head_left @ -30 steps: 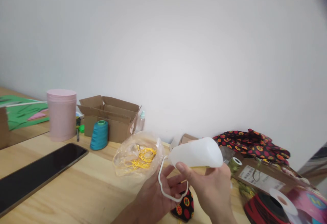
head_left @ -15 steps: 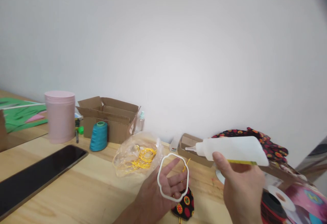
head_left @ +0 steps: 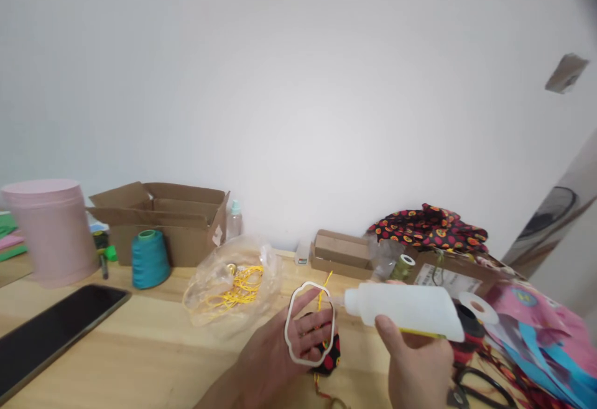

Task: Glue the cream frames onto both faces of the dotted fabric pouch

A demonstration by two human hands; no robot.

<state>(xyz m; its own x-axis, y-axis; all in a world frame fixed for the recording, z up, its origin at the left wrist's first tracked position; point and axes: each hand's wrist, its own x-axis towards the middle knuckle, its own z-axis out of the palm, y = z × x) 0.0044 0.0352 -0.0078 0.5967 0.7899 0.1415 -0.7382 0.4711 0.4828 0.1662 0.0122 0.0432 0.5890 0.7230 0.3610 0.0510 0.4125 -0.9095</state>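
Observation:
A thin white scalloped frame (head_left: 286, 327) lies across the palm and fingers of my left hand (head_left: 273, 350), which is turned up with its fingers stretched out. My right hand (head_left: 420, 365) is wrapped round a white squeeze bottle (head_left: 405, 307), tilted nearly flat. The bottle's clear nozzle (head_left: 338, 299) points left, at the frame's right edge; whether it touches I cannot tell. Partly hidden behind my left fingers is a black patterned fabric piece (head_left: 332, 359) with a yellow cord (head_left: 321, 297).
Yellow cords lie in a clear plastic bag (head_left: 205, 303). Farther left are a teal thread cone (head_left: 150, 260), an open cardboard box (head_left: 186, 241), a pink canister (head_left: 56, 235) and a dark phone (head_left: 56, 340). Scissors (head_left: 485, 387), ribbons (head_left: 536, 347) and patterned cloth (head_left: 429, 229) crowd the right side.
The view has swung right, bringing the scissors into sight. The bottle has come down and closer, its nozzle now at the frame's right edge. The frame still lies on my left hand.

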